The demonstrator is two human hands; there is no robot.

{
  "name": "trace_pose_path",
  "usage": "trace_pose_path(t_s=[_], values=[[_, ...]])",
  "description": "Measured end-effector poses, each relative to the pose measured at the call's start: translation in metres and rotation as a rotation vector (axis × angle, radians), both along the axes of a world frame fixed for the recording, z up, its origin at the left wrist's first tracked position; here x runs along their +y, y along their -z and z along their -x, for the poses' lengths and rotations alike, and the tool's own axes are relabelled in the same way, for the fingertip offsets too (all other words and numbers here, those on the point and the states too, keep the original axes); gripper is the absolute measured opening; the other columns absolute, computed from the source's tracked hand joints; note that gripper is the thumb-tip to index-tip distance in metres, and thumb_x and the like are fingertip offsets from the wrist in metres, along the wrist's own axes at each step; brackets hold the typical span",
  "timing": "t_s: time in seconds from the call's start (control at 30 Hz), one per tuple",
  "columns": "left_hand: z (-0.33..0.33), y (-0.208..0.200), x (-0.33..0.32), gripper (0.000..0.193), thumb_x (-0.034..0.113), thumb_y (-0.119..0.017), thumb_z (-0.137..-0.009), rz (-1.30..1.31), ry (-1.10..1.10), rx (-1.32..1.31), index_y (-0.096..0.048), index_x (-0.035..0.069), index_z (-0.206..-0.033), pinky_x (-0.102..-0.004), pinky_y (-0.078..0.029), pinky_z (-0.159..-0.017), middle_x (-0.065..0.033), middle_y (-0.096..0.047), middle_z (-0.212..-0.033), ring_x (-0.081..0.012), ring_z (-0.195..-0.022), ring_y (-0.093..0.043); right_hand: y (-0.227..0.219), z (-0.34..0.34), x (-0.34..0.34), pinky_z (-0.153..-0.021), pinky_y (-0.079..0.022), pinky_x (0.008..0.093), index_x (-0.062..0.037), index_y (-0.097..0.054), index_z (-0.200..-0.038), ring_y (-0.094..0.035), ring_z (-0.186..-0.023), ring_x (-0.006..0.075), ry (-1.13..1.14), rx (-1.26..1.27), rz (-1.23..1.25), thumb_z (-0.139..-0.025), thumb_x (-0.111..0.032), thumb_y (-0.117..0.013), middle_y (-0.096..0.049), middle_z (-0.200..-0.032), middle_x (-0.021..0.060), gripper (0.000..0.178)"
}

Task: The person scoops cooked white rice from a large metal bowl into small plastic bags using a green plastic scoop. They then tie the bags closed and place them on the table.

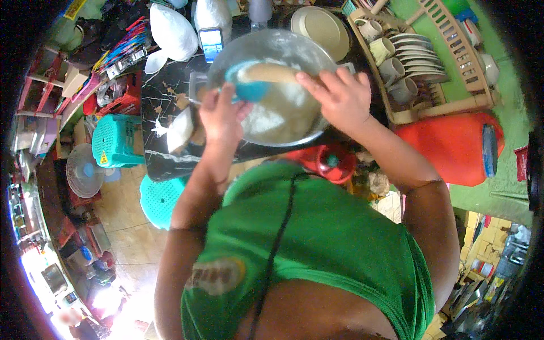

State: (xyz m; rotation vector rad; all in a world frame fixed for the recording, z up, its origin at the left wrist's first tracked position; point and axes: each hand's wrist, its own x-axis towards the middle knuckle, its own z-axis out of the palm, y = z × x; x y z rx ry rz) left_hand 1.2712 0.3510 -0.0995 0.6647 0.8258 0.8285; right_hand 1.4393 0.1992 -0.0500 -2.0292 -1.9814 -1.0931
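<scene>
A large round metal basin (309,122) stands on the dark marbled table, with white powder and a pale tan layer inside. Over its left part is a small blue bowl (251,92), white powder at its rim. The fingers of my left hand (222,113) are closed at the bowl's near left edge. A long, smooth tan piece (272,72) reaches from the blue bowl toward the right; blur hides its exact kind. My right hand (343,96) grips the right end of this piece with its fingertips, above the basin's right side.
Left of the basin lie a phone (211,45), white bags (173,34) and a small white packet (180,130). A dish rack (419,116) with plates and mugs stands at right, near a red container (447,147). Teal stools (116,139) stand at left.
</scene>
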Motion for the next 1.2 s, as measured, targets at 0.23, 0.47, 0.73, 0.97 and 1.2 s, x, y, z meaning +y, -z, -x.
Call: trace_pose_path(t_s=[0.23, 0.47, 0.73, 0.97, 1.2], values=[[0.015, -0.001, 0.006, 0.016, 0.014, -0.061, -0.082, -0.040, -0.053, -0.165, -0.048, 0.007, -0.087, -0.0375, -0.055, -0.062, -0.0106, -0.055, -0.089, -0.0245, -0.073, -0.059, -0.008, 0.000, 0.002, -0.056, -0.032, 0.0352, -0.0310, -0.059, -0.109, -0.047, -0.071, 0.0149, -0.041, 0.043, -0.057, -0.067, -0.022, -0.056, -0.048, -0.072, -0.0072, 0.043], [0.023, 0.003, 0.025, 0.016, 0.012, -0.062, -0.080, -0.128, -0.170, -0.104, -0.049, 0.005, -0.086, -0.0323, -0.054, -0.062, -0.0077, -0.056, -0.084, -0.0196, -0.072, -0.058, -0.003, -0.021, 0.003, -0.063, -0.034, 0.0371, -0.0298, -0.060, -0.107, -0.053, -0.073, 0.0153, -0.031, 0.096, 0.156, -0.064, -0.019, -0.060, -0.055, -0.073, -0.0045, 0.045], [0.036, 0.000, 0.024, 0.017, 0.007, -0.059, -0.081, -0.455, -0.033, 0.418, -0.053, -0.001, -0.095, -0.0269, -0.053, -0.064, -0.0077, -0.056, -0.095, -0.0164, -0.073, -0.057, 0.039, -0.056, 0.109, -0.072, -0.042, 0.0405, -0.0205, -0.066, -0.088, -0.063, -0.073, 0.0232, 0.262, 0.168, 0.689, -0.070, -0.020, -0.057, -0.065, -0.075, 0.0047, 0.021], [0.051, 0.008, 0.026, 0.023, 0.001, -0.062, -0.078, -0.279, -0.138, 0.204, -0.050, -0.002, -0.096, -0.0347, -0.055, -0.066, -0.0128, -0.057, -0.097, -0.0233, -0.076, -0.061, 0.076, -0.025, 0.136, -0.080, -0.042, 0.0381, -0.0193, -0.068, -0.079, -0.063, -0.073, 0.0205, 0.068, 0.064, 0.704, -0.072, -0.019, -0.056, -0.065, -0.071, 0.0028, 0.014], [0.055, 0.018, 0.026, 0.035, 0.011, -0.062, -0.079, -0.331, -0.124, 0.216, -0.050, -0.007, -0.106, -0.0234, -0.048, -0.056, -0.0081, -0.057, -0.084, -0.0113, -0.066, -0.056, 0.045, -0.001, 0.104, -0.076, -0.041, 0.0369, -0.0151, -0.067, -0.071, -0.060, -0.067, 0.0228, -0.175, -0.068, 0.900, -0.064, -0.026, -0.062, -0.062, -0.066, 0.0054, 0.014]])
